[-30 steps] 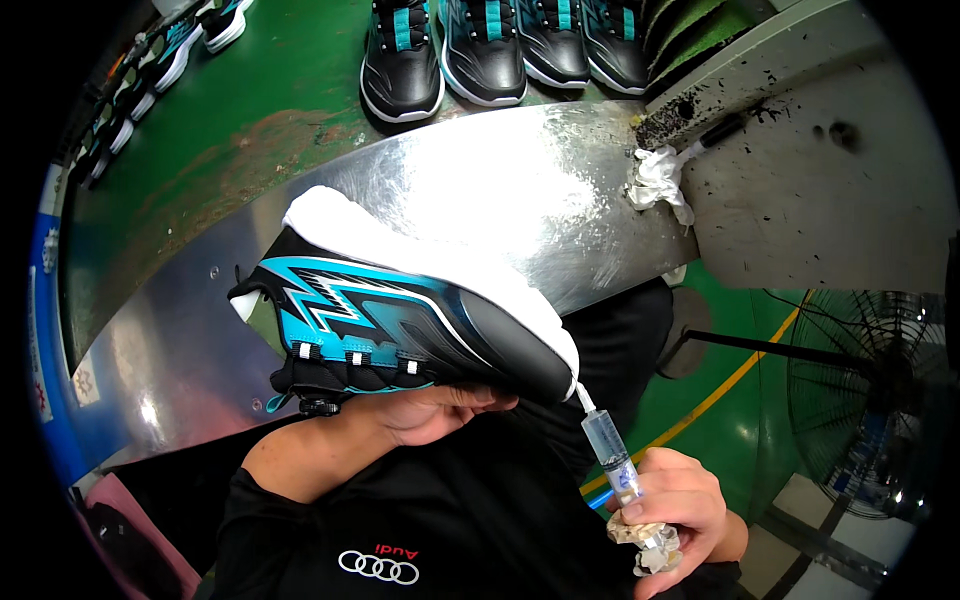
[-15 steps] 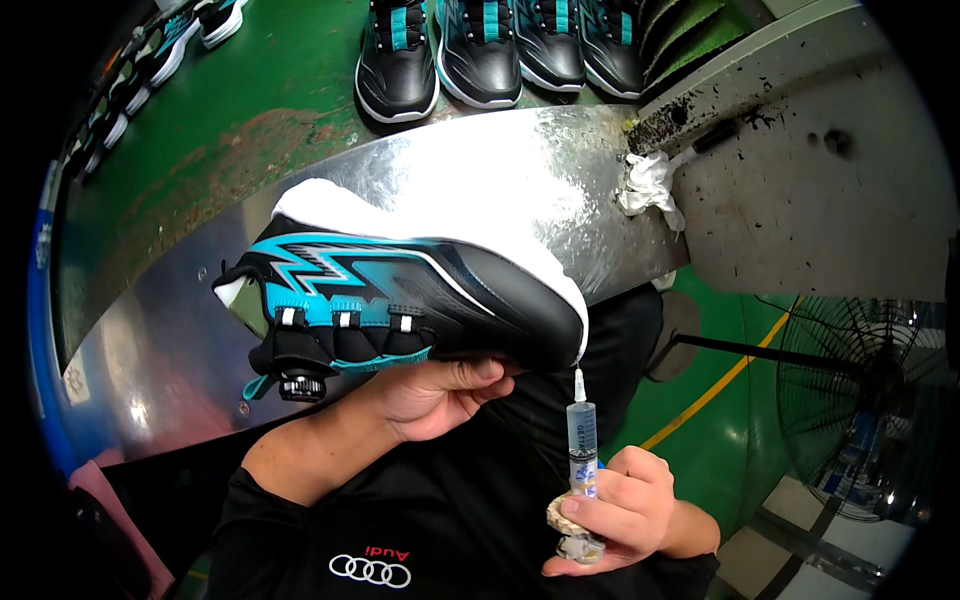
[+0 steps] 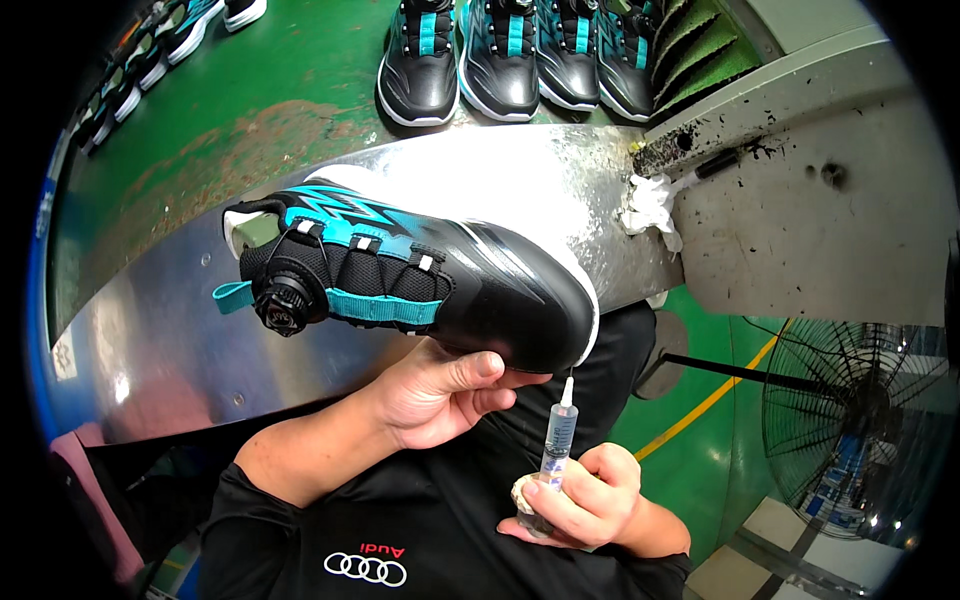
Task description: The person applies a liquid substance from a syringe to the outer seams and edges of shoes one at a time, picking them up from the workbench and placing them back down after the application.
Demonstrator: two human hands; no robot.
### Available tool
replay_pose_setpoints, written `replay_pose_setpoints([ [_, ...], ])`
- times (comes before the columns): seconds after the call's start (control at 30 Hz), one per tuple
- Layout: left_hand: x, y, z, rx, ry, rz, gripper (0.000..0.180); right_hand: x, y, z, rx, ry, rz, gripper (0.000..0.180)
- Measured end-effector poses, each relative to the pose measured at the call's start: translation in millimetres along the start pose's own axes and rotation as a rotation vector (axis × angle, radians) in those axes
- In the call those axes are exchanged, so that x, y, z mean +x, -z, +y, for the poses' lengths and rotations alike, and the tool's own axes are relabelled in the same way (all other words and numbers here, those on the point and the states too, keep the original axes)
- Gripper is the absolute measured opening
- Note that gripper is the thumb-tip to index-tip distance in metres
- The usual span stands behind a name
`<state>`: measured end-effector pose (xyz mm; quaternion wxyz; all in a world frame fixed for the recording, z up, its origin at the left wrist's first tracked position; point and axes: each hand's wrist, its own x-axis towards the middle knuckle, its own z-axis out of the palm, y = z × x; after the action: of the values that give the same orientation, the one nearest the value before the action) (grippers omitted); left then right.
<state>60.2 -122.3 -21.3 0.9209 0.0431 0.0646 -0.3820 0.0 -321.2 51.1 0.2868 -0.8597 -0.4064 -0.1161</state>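
A black and teal sneaker [image 3: 470,280] with a dial closure and white sole is tilted on its side, toe to the right. My left hand [image 3: 445,395] grips it from below near the forefoot, thumb up and some fingers hidden under the shoe. In my right hand [image 3: 585,500] is a clear syringe [image 3: 558,440], partly filled, with a whitish wrapping round its lower end. Its tip points up at the sole edge by the toe; whether it touches cannot be made out.
A metal-topped bench [image 3: 180,330] curves in front of me. Several matching sneakers [image 3: 420,85] stand in a row behind it, more at the far left. A crumpled white cloth [image 3: 650,208] and a black-handled brush-like tool [image 3: 715,165] lie right. A black fan [image 3: 860,400] stands at the right.
The sneaker has rolled so its upper and dial show more and its sole less. My right hand and the syringe have shifted left, the syringe now leaning slightly.
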Motion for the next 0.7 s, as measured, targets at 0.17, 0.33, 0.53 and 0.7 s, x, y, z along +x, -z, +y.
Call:
replay_pose_setpoints([
  [0.17,2,-1,-1,-0.004,-0.004,-0.003,0.035,-2,-2,3,-0.021,0.008,-0.012,0.038],
  [0.33,3,1,0,-0.001,-0.013,0.002,0.034,-2,-3,5,-0.006,0.020,-0.037,0.038],
  [0.53,-1,6,3,0.024,0.088,0.019,0.035,-17,4,2,0.000,0.087,0.161,0.048],
  [0.7,-64,35,9,0.000,0.080,-0.020,0.048,-13,-7,42,-0.072,0.025,0.152,0.063],
])
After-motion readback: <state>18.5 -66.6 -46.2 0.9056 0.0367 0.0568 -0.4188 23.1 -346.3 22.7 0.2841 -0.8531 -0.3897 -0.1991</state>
